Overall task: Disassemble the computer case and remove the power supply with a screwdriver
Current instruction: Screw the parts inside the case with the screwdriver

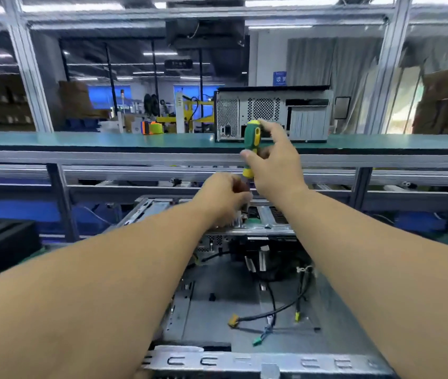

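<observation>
An open computer case (179, 310) lies flat in front of me, with loose cables (272, 315) inside. My right hand (275, 162) grips the green and yellow handle of a screwdriver (253, 132) held upright over the case's far edge. My left hand (223, 198) is curled around the lower end of the screwdriver at the far rim of the case (266, 228). The tip and any screw are hidden by my left hand. The power supply is not clearly seen.
A second computer case (272, 116) stands on the green conveyor shelf (108, 139) behind. An orange and green object (151, 128) lies on that shelf to the left. A black box (1, 242) sits at left. Aluminium frame rails (135, 157) cross ahead.
</observation>
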`<move>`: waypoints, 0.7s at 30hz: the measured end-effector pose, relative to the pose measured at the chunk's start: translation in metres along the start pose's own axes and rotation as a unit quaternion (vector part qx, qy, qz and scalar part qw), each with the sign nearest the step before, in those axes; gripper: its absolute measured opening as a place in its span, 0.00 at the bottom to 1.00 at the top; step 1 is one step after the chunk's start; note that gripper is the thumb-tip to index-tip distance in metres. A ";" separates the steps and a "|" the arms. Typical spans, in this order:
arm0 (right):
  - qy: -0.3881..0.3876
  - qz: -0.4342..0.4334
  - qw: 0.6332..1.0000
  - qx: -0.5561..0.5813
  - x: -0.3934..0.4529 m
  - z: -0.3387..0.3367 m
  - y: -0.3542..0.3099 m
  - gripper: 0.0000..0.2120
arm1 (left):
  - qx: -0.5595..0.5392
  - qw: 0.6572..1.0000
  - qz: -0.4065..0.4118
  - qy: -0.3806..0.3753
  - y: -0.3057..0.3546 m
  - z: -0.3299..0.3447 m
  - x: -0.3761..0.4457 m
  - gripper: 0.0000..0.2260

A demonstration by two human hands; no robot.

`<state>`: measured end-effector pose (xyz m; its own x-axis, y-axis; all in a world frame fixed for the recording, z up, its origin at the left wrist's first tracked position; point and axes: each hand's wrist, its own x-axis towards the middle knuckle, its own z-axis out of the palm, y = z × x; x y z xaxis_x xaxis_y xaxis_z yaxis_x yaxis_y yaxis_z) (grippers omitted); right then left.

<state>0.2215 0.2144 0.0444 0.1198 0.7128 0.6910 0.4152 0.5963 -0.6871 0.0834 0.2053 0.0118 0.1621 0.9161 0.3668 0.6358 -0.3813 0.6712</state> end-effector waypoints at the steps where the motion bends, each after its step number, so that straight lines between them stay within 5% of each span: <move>1: -0.002 -0.004 1.000 0.003 0.000 0.000 0.000 0.27 | -0.004 1.000 0.005 -0.002 -0.001 -0.001 0.000 0.05; 21: -0.023 -0.044 0.995 -0.087 -0.006 0.008 -0.010 0.34 | -0.015 0.999 0.010 -0.026 -0.001 -0.002 -0.011 0.09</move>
<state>0.2095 0.2068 0.0456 0.0360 0.6797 0.7326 0.5717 0.5873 -0.5729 0.0794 0.1952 0.0081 0.2141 0.9134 0.3462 0.6092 -0.4019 0.6836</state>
